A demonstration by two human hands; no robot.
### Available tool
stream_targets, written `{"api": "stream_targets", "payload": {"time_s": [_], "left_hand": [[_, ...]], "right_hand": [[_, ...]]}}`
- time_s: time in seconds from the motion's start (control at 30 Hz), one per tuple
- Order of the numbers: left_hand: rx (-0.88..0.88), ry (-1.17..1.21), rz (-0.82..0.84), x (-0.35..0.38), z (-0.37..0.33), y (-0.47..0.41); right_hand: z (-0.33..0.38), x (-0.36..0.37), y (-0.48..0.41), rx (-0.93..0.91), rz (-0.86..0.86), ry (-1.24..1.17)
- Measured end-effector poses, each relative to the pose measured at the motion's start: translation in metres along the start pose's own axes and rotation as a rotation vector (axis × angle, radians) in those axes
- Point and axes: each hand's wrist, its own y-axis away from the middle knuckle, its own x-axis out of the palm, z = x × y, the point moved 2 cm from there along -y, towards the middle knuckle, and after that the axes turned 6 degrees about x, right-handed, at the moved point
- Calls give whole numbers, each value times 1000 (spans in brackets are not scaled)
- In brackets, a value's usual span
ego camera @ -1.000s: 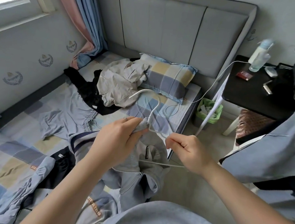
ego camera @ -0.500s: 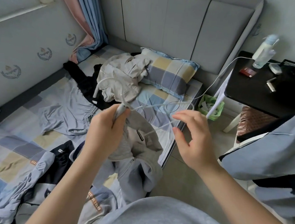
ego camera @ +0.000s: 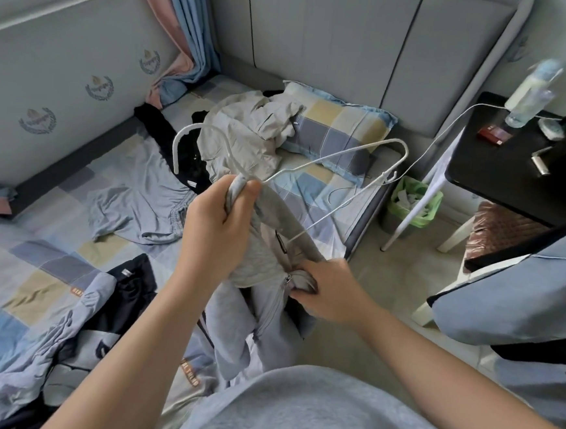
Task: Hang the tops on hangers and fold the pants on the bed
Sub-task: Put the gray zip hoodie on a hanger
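Grey zip jacket (ego camera: 264,257) held in the air over the near edge of the bed (ego camera: 34,262), bunched, its lower part hanging down onto the clothes below. White wire hanger (ego camera: 347,154) is with it: hook curves up and left, one shoulder juts right towards the pillow (ego camera: 336,127), and the lower wire runs down into the jacket's fabric. It seems to enter the neck or a shoulder, but the folds hide where.

Left hand (ego camera: 220,223) is fisted round a gathered wad of the jacket at the base of the hanger's hook, thumb pressed on top. Right hand (ego camera: 333,292) sits lower and to the right, fingers curled into the cloth beside the zip, gripping it.

On the bed, checked sheet. Beige top (ego camera: 243,136) heaped against the pillow, black garment (ego camera: 153,119) beside it towards the wall. Grey-blue pants (ego camera: 140,203) lie spread flat mid-bed. Near left: black top (ego camera: 131,280) and a pile of blue-grey clothes (ego camera: 27,346), overlapping.

Beyond the bed: grey headboard (ego camera: 323,31), curtain (ego camera: 188,20) in the corner. Right of the bed, green bin (ego camera: 414,204) on the floor, black table (ego camera: 501,170) with a bottle (ego camera: 528,94) and a red box (ego camera: 494,134), white cable (ego camera: 444,132) trailing off its edge. Blue shirt (ego camera: 523,284) hangs at far right.
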Motion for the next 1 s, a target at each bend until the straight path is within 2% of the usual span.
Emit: {"api": "stream_targets", "payload": {"time_s": [0.1, 0.2, 0.27, 0.43, 0.6, 0.7, 0.83, 1.0], "left_hand": [[15, -41, 49, -4, 4, 3], [7, -107, 115, -13, 8, 5], [-7, -151, 156, -19, 11, 8], [21, -219, 227, -32, 18, 14], [43, -313, 310, -40, 29, 16], [6, -361, 365, -38, 34, 14], [-37, -466, 443, -17, 30, 15], [-76, -438, 338, 8, 14, 15]], "right_hand": [[-16, -7, -4, 76, 6, 167], [-33, -25, -5, 80, -51, 289], [-45, -42, -4, 82, -13, 347], [-59, -74, -2, -39, -45, 422], [-57, -103, -1, -210, -150, 381], [-48, -116, -7, -209, -109, 379], [-16, -132, -18, -185, -82, 228], [29, -143, -11, -355, -188, 141]]}}
